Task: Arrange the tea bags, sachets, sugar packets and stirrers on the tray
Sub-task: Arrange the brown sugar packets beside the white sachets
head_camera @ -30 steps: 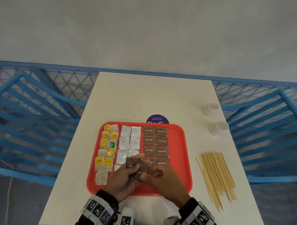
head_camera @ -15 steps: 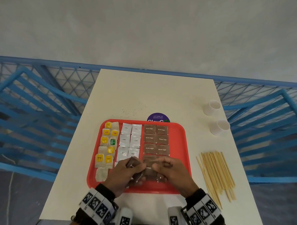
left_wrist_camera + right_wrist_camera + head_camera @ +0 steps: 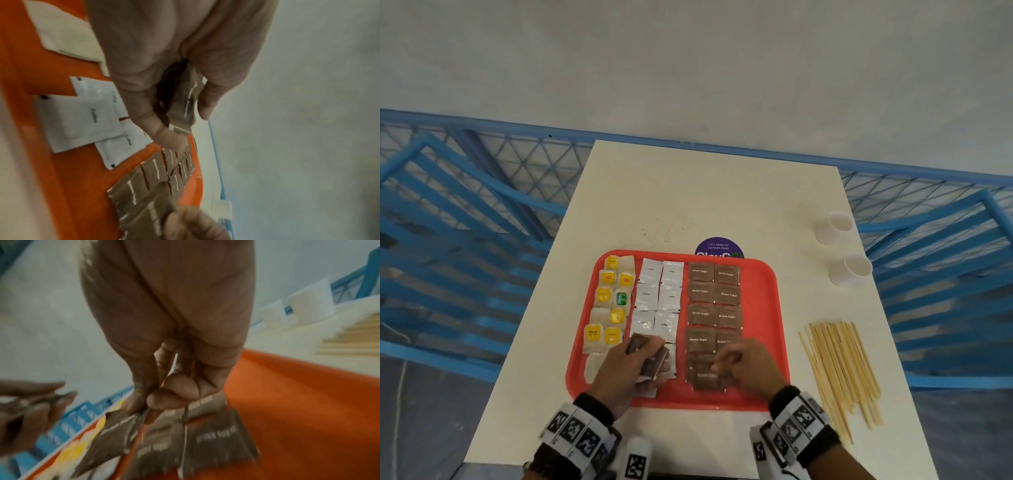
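Observation:
A red tray (image 3: 763,342) holds tea bags (image 3: 607,298) on its left, white coffee sachets (image 3: 659,296) in the middle and brown sugar packets (image 3: 714,294) in two columns on the right. My left hand (image 3: 643,356) hovers over the near sachets and grips a small stack of brown sugar packets (image 3: 186,100) between thumb and fingers. My right hand (image 3: 722,365) is at the near end of the brown columns and pinches a brown sugar packet (image 3: 218,439) lying low over the tray. Wooden stirrers (image 3: 839,370) lie in a loose bundle on the table right of the tray.
Two white paper cups (image 3: 834,228) (image 3: 851,270) stand at the table's right edge, beyond the stirrers. A purple round sticker (image 3: 717,247) peeks out behind the tray. Blue railings surround the white table (image 3: 705,195).
The hands have drawn apart. The right hand has carried a brown packet rightward and down to the near end of the brown columns, while the left keeps the stack over the sachets.

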`<state>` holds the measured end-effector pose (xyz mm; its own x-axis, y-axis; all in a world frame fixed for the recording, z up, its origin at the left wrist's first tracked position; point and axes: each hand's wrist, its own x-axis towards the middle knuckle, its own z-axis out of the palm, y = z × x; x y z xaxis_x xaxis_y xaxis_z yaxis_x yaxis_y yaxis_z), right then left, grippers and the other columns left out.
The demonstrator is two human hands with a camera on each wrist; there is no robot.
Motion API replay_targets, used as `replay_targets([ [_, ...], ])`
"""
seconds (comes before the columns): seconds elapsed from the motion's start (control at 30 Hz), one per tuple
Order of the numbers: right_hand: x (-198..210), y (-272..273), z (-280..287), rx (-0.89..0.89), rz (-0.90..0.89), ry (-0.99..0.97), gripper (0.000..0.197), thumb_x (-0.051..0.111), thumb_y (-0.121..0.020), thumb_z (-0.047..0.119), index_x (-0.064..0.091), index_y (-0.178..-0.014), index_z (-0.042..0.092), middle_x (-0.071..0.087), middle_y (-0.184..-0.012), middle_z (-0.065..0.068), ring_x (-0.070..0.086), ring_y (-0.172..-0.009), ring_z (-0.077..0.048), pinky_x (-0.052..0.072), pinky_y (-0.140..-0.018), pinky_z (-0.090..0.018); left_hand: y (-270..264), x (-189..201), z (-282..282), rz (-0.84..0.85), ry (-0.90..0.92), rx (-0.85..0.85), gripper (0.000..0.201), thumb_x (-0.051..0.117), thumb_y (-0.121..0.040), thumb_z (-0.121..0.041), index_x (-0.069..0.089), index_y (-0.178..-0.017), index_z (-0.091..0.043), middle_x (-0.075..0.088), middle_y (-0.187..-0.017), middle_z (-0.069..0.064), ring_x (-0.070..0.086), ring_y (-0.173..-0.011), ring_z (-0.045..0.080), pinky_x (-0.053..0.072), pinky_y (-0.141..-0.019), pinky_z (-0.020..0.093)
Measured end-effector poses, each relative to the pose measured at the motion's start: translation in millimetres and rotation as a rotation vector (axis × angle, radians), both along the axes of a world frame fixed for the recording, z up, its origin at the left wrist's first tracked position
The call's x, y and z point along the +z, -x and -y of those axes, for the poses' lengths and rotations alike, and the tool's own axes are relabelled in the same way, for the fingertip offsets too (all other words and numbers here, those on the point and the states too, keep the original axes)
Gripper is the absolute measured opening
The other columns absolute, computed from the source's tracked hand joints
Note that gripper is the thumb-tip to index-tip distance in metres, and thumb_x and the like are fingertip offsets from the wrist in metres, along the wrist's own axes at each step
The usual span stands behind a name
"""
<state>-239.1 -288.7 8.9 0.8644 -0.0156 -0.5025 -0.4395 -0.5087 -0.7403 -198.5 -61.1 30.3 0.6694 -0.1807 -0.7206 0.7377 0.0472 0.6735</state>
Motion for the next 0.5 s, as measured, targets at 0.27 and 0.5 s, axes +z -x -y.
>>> replay_targets([
  [0.27, -41.1, 7.9, -23.2, -0.036, -0.052, 0.123, 0.037, 0.072, -0.075, -0.003, 0.061, -0.057, 0.028, 0.062, -0.046, 0.02, 0.057, -0.046, 0.009, 0.049, -0.053, -0.012, 2.4, -9.8, -18.9, -0.086, 0.066, 0.042, 0.03, 0.064, -0.091, -0.022, 0.063, -0.114, -0.002, 0.073, -0.104, 0.023, 0.07, -0.09, 0.029, 0.06, -0.068, 0.04],
  [0.5, -31.9, 2.9, -28.9, -0.04, -0.057, 0.176, 0.034, 0.073, -0.067, 0.004, 0.046, -0.068, 0.024, 0.064, -0.07, 0.005, 0.064, -0.059, -0.011, 0.052, -0.055, -0.026, -0.9, -6.0, -15.6, -0.15, 0.224, 0.069, 0.032, 0.041, -0.096, 0.0, 0.063, -0.12, 0.0, 0.067, -0.115, 0.032, 0.068, -0.104, 0.041, 0.056, -0.085, 0.055],
])
